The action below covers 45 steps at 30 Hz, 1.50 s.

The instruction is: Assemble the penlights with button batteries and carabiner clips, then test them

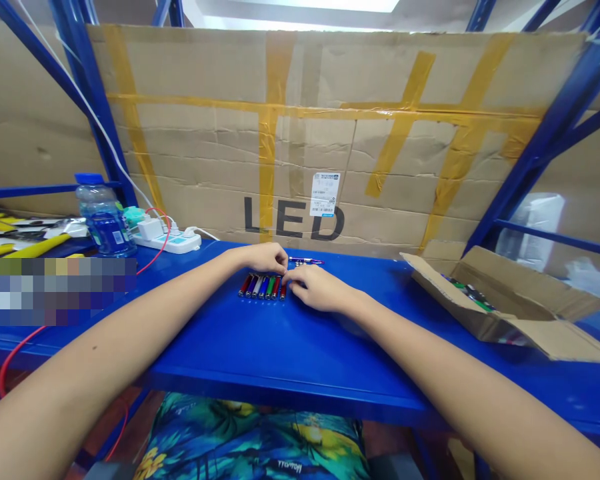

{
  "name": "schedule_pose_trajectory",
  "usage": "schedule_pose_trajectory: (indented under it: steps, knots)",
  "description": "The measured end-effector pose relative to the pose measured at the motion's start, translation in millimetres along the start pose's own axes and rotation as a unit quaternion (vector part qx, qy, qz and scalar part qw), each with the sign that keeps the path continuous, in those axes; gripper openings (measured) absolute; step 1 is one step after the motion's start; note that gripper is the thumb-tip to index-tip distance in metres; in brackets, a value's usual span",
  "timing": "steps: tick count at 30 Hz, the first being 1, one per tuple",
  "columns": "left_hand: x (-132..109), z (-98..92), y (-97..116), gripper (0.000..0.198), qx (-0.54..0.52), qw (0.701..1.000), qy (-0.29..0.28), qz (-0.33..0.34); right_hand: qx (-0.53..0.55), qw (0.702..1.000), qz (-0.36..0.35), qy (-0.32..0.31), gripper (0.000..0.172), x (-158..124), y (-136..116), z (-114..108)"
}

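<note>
A row of several slim metallic tubes [263, 286] in red, blue, silver and green lies side by side on the blue tabletop. Over the far right end of that row, my left hand [266, 257] points downward with its fingers closed together. My right hand [320, 287] comes in from the right with bent fingers, its fingertips meeting those of the left beside the rightmost red tube. Whatever the fingertips pinch is too small or too covered to make out. Just behind my hands lie a purple-blue tube [307, 261] and a few small silvery pieces [300, 265], partly covered.
An open cardboard box [500, 320] holding similar coloured tubes stands at right. On the left are a power strip [175, 241], a blue-capped bottle [105, 217], a red cable [23, 347] and yellow-handled items [40, 248]. A cardboard panel [205, 153] closes off the back.
</note>
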<state>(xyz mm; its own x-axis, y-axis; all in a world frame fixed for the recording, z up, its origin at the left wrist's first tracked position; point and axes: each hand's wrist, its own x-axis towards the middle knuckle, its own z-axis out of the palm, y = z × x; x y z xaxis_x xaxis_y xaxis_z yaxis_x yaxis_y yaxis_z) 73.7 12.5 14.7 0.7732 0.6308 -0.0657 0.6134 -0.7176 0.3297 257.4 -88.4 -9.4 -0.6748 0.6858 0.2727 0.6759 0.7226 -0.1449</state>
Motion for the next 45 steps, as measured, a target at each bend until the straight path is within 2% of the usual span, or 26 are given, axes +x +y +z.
schedule_pose_trajectory:
  steps: [4, 9, 14, 16, 22, 27, 34, 45]
  knots:
    - [-2.3, -1.4, 0.5, 0.021, 0.014, 0.999, 0.013, -0.026, -0.037, 0.999, 0.026, 0.011, 0.021, -0.3, -9.0, 0.2]
    - [-5.0, -2.4, 3.6, 0.022, 0.033, 0.997, 0.053, -0.046, -0.101, 0.988, 0.117, 0.013, 0.024, -0.6, -24.1, 0.6]
    - [-0.9, 0.9, 8.4, 0.024, 0.085, 0.984, 0.155, 0.018, -0.079, 0.975, 0.206, -0.012, 0.017, -1.6, -37.0, -1.7]
    - [4.1, 3.3, 11.5, 0.027, 0.106, 0.978, 0.172, 0.041, -0.079, 0.972, 0.221, -0.022, 0.018, -3.8, -42.4, -4.4]
    - [29.2, 13.6, 19.3, 0.044, 0.172, 0.975, 0.13, 0.057, -0.095, 0.971, 0.218, -0.027, 0.018, -22.6, -51.0, -12.6]
    - [42.3, 18.9, 22.6, 0.05, 0.231, 0.963, 0.129, 0.052, -0.093, 0.972, 0.208, -0.053, 0.013, -34.0, -54.6, -13.1]
    - [42.9, 19.5, 24.0, 0.05, 0.275, 0.954, 0.118, 0.036, -0.095, 0.971, 0.209, -0.062, 0.02, -31.4, -66.2, -14.4]
    - [42.3, 24.3, 21.5, 0.051, 0.297, 0.947, 0.12, 0.03, -0.097, 0.97, 0.208, -0.079, 0.025, -30.7, -69.0, -14.7]
